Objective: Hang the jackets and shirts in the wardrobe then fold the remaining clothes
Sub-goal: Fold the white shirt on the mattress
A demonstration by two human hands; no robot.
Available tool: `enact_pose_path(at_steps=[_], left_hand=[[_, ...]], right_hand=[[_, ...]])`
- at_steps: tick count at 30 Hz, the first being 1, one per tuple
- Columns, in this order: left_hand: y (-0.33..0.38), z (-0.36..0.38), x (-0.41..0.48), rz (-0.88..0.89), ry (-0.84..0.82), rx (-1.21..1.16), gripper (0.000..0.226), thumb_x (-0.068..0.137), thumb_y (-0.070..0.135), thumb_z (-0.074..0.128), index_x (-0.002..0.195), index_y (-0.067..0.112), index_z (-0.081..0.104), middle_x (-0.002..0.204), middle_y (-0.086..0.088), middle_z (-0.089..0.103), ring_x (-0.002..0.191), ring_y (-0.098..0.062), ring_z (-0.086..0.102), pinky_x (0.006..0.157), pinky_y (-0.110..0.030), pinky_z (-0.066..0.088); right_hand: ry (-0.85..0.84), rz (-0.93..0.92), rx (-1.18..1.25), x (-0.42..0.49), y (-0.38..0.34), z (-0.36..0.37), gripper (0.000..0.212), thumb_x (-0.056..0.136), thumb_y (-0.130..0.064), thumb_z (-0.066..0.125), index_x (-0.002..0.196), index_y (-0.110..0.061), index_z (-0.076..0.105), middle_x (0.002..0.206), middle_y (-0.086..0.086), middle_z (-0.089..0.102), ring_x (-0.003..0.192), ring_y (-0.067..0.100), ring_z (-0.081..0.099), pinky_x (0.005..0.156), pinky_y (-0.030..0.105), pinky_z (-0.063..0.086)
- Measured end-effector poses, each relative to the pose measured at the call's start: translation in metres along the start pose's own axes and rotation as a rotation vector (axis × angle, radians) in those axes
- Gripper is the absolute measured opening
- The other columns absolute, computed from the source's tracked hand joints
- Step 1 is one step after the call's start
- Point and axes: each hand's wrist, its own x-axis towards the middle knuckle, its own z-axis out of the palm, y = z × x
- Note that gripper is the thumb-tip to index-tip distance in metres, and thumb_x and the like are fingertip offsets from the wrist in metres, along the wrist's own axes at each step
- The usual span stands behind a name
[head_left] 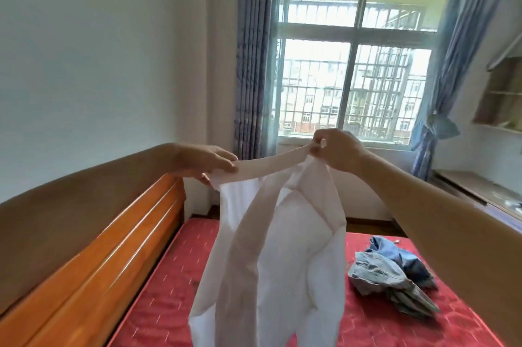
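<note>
A white shirt (282, 247) hangs in the air over the bed, held up by its top edge. My left hand (207, 161) grips the fabric at the left end of that edge, fingers over it and thumb under. My right hand (336, 149) pinches the right end, higher up, in front of the window. The shirt's lower part drops out of the frame's bottom. A crumpled heap of blue denim clothes (395, 273) lies on the bed at the right.
The bed has a red mattress (169, 298) and an orange wooden headboard (93, 264) along the left. A barred window (353, 78) with blue curtains (251, 64) faces me. A wooden shelf (502, 95) and a desk (480, 191) stand at the right wall.
</note>
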Motion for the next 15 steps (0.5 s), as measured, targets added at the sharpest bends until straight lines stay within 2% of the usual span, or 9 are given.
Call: enact_pose_path(at_steps=[2, 4, 7, 8, 10, 12, 14, 15], left_hand=[[0.022, 0.021, 0.020, -0.018, -0.081, 0.056, 0.016, 0.101, 0.028, 0.058, 0.108, 0.022, 0.072, 0.100, 0.000, 0.067, 0.094, -0.016, 0.063, 0.091, -0.039, 0.051], [0.043, 0.044, 0.038, -0.040, -0.143, 0.094, 0.026, 0.101, 0.025, 0.059, 0.122, 0.012, 0.066, 0.108, -0.001, 0.069, 0.102, -0.017, 0.065, 0.100, -0.042, 0.050], [0.067, 0.080, 0.059, -0.064, -0.198, 0.151, 0.024, 0.101, 0.023, 0.060, 0.119, 0.009, 0.066, 0.104, 0.000, 0.069, 0.101, -0.018, 0.065, 0.100, -0.042, 0.050], [0.073, 0.090, 0.065, -0.065, -0.216, 0.167, 0.021, 0.101, 0.024, 0.060, 0.116, 0.013, 0.068, 0.103, 0.000, 0.069, 0.101, -0.018, 0.065, 0.100, -0.042, 0.050], [0.083, 0.105, 0.075, -0.059, -0.229, 0.182, 0.019, 0.100, 0.028, 0.060, 0.113, 0.019, 0.071, 0.107, -0.003, 0.072, 0.102, -0.018, 0.067, 0.102, -0.044, 0.049], [0.089, 0.111, 0.085, -0.035, -0.151, 0.163, 0.022, 0.098, 0.028, 0.063, 0.118, 0.021, 0.071, 0.113, -0.006, 0.073, 0.104, -0.019, 0.070, 0.100, -0.044, 0.051], [0.094, 0.113, 0.095, 0.037, 0.067, 0.171, 0.023, 0.096, 0.024, 0.067, 0.118, 0.022, 0.068, 0.112, -0.006, 0.072, 0.105, -0.020, 0.069, 0.095, -0.039, 0.056], [0.097, 0.113, 0.100, 0.073, 0.195, 0.204, 0.027, 0.095, 0.023, 0.069, 0.121, 0.023, 0.064, 0.112, -0.004, 0.069, 0.106, -0.020, 0.067, 0.089, -0.034, 0.056]], right_hand=[[0.016, 0.057, 0.179, -0.003, 0.015, -0.011, 0.011, 0.096, -0.023, 0.060, 0.086, -0.020, 0.061, 0.086, 0.007, 0.066, 0.076, 0.027, 0.062, 0.064, 0.031, 0.047], [-0.066, 0.155, 0.488, -0.009, 0.026, -0.023, 0.011, 0.099, -0.014, 0.054, 0.089, -0.015, 0.060, 0.074, 0.012, 0.068, 0.058, 0.025, 0.062, 0.051, 0.031, 0.052], [-0.182, 0.170, 0.788, -0.016, 0.044, -0.040, 0.009, 0.098, -0.013, 0.053, 0.092, -0.013, 0.060, 0.076, 0.010, 0.070, 0.071, 0.024, 0.070, 0.072, 0.045, 0.062], [-0.206, 0.168, 0.871, -0.016, 0.051, -0.044, 0.010, 0.096, -0.014, 0.053, 0.090, -0.013, 0.061, 0.075, 0.007, 0.069, 0.075, 0.025, 0.069, 0.077, 0.045, 0.062], [-0.277, 0.180, 1.011, -0.015, 0.061, -0.048, 0.016, 0.095, -0.022, 0.056, 0.082, -0.015, 0.058, 0.072, 0.005, 0.067, 0.074, 0.024, 0.066, 0.078, 0.040, 0.058], [-0.325, 0.159, 1.006, -0.014, 0.069, -0.049, 0.023, 0.095, -0.024, 0.064, 0.075, -0.018, 0.054, 0.073, 0.003, 0.064, 0.071, 0.020, 0.063, 0.069, 0.033, 0.055], [-0.347, 0.119, 0.946, -0.014, 0.076, -0.050, 0.024, 0.087, -0.005, 0.070, 0.074, -0.019, 0.056, 0.078, 0.005, 0.060, 0.069, 0.019, 0.062, 0.060, 0.029, 0.052], [-0.368, 0.096, 0.922, -0.014, 0.079, -0.051, 0.026, 0.081, 0.001, 0.071, 0.075, -0.020, 0.058, 0.082, 0.008, 0.059, 0.072, 0.022, 0.062, 0.063, 0.032, 0.051]])
